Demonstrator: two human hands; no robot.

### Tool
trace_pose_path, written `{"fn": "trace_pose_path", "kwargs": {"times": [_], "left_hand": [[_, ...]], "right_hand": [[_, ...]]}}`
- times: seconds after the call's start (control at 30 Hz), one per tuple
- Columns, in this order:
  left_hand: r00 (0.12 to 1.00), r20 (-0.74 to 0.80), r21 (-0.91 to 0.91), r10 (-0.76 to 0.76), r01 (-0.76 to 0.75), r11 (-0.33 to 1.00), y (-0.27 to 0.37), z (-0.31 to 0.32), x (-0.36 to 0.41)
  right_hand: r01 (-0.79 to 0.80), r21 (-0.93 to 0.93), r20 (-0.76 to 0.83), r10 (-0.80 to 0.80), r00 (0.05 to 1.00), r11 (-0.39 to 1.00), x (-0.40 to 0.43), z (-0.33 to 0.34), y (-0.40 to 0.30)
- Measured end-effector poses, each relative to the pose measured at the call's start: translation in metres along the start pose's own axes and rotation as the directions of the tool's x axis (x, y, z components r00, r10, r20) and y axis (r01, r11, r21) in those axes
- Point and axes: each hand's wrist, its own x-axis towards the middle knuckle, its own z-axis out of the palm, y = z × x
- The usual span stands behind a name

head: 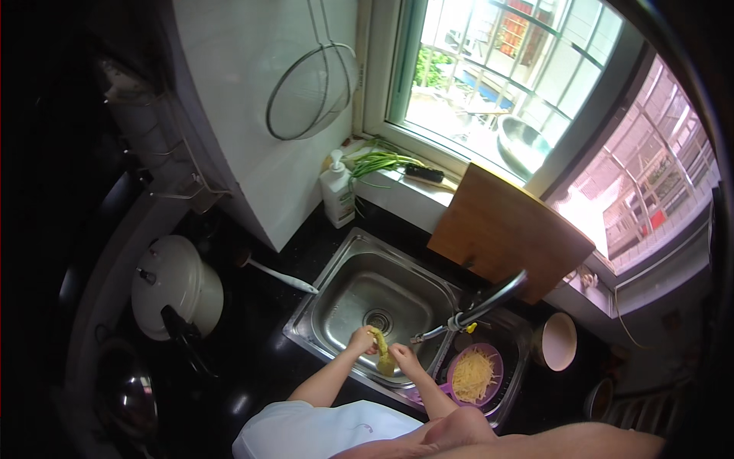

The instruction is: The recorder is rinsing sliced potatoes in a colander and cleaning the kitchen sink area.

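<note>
Over the near side of a stainless steel sink (354, 274), a limp yellow-green thing (385, 362) hangs between my two hands. It looks like a wet cloth or a soft vegetable; I cannot tell which. My left hand (362, 342) pinches its upper end. My right hand (406, 359) has curled fingers at its right edge and seems to grip it, though the fingertips are hidden. Just beyond is the drain strainer (378, 322). The black and chrome faucet (487, 304) reaches over the basin from the right, its spout end near my right hand.
Right of the basin, a purple strainer (498, 367) holds pale yellow shreds (473, 376). A wooden cutting board (504, 229) leans by the window. A white pump bottle (337, 192) and a white-handled brush (284, 279) are behind and left. Further left stands a pressure cooker (178, 287).
</note>
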Motion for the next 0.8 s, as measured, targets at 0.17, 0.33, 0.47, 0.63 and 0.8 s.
{"fn": "trace_pose_path", "kwargs": {"times": [0.17,0.33,0.47,0.63,0.8], "left_hand": [[0.905,0.423,-0.803,0.053,0.348,0.483,-0.049,0.030,0.025],[0.944,0.329,-0.818,-0.009,0.290,0.496,0.007,0.049,-0.019],[1.000,0.014,-0.759,-0.017,0.021,0.651,0.019,0.049,-0.030],[0.957,-0.261,-0.573,0.124,-0.257,0.778,0.051,0.014,0.003],[0.484,-0.584,0.176,0.652,-0.708,0.684,0.131,-0.014,0.061]], "right_hand": [[-0.325,0.884,0.290,0.151,0.945,0.335,0.012,0.038,-0.033],[0.018,0.800,-0.211,0.253,0.944,0.600,0.041,0.045,-0.011],[0.137,-0.001,-0.418,-0.125,0.900,0.991,0.041,0.061,-0.026],[0.239,-0.582,-0.225,-0.436,0.871,0.778,0.022,0.058,-0.035],[0.267,-0.592,-0.175,-0.445,0.878,0.760,-0.033,0.019,-0.060]]}}
